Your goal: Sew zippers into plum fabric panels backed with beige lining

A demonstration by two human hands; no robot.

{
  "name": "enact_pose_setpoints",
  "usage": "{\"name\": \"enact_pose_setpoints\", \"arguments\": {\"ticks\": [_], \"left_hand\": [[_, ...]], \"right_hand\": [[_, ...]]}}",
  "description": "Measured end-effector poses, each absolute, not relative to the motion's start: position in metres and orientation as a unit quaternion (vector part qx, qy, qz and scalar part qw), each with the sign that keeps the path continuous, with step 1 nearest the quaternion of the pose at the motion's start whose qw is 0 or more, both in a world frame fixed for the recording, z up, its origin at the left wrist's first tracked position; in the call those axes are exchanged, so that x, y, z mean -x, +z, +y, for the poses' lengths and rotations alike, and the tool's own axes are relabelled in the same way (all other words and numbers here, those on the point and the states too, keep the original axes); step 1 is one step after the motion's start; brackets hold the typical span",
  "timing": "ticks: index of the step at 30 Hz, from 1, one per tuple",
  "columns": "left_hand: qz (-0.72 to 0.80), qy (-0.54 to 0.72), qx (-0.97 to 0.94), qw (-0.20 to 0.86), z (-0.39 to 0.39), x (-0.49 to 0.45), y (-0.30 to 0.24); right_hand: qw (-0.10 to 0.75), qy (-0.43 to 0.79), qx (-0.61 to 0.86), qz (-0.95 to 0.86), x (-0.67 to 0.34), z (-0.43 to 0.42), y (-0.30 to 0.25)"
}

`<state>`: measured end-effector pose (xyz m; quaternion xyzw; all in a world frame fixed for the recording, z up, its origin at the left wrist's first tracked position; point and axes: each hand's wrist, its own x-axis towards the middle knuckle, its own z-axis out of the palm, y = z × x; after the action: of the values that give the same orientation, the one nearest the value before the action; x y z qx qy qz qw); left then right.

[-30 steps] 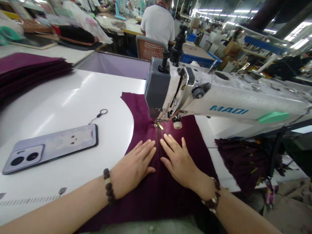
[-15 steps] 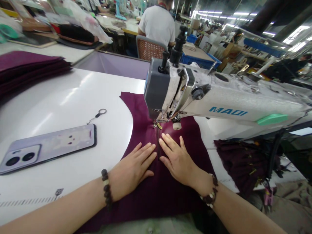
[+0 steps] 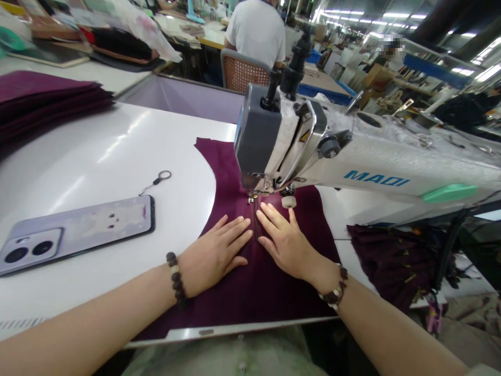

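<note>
My left hand [image 3: 215, 251] and my right hand [image 3: 287, 241] lie flat, fingers stretched out, on a maroon fabric piece [image 3: 242, 287] on the white table [image 3: 97, 162]. A dark zipper [image 3: 256, 224] runs between the two hands toward the presser foot [image 3: 252, 197] of a white sewing machine [image 3: 352, 156]. A gold zipper pull shows right at the foot. Both wrists wear dark bead bracelets.
A phone in a pale case [image 3: 74, 232] with a ring strap [image 3: 158, 181] lies left of the fabric. Stacked maroon pieces [image 3: 47, 104] sit at far left. More maroon pieces with zippers [image 3: 395, 256] hang at right. A person in a white shirt [image 3: 256, 31] sits ahead.
Both hands and the fabric have slid forward toward the presser foot, and more of the zipper has passed under it. The table's near edge has come into view.
</note>
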<state>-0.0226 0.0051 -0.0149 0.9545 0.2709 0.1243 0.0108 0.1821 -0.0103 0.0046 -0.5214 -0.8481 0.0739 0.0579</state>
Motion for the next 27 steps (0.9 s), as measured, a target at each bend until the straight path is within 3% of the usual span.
{"name": "enact_pose_setpoints", "arguments": {"ticks": [27], "left_hand": [[0.251, 0.131, -0.958, 0.045, 0.012, 0.023, -0.013]], "right_hand": [[0.046, 0.067, 0.564, -0.822, -0.177, -0.009, -0.001]]}}
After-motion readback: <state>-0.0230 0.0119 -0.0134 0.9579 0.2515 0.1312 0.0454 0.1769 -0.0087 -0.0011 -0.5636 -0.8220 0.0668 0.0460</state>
